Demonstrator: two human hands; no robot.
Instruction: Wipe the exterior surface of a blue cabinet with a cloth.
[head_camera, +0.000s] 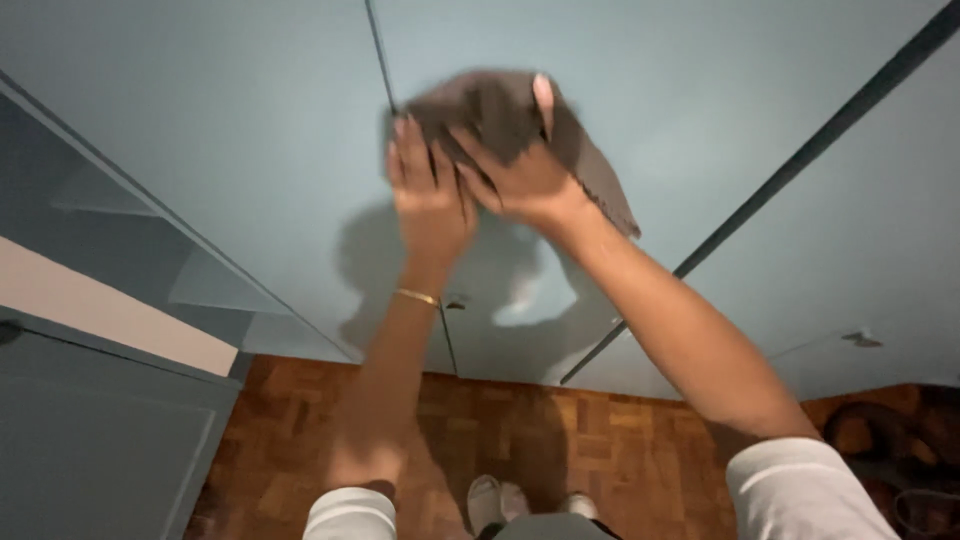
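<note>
Pressing a dark grey cloth (520, 125) against the pale blue cupboard doors (250, 130), the person stands close with both arms raised. Their right hand (525, 170) has its grip clenched on the cloth, fingers bunched into the fabric. Just beside it, the left hand (428, 190) lies flat with fingers spread, touching the cloth's left edge, a thin gold bracelet (417, 296) on that wrist. Below is a parquet floor (560, 450).
</note>
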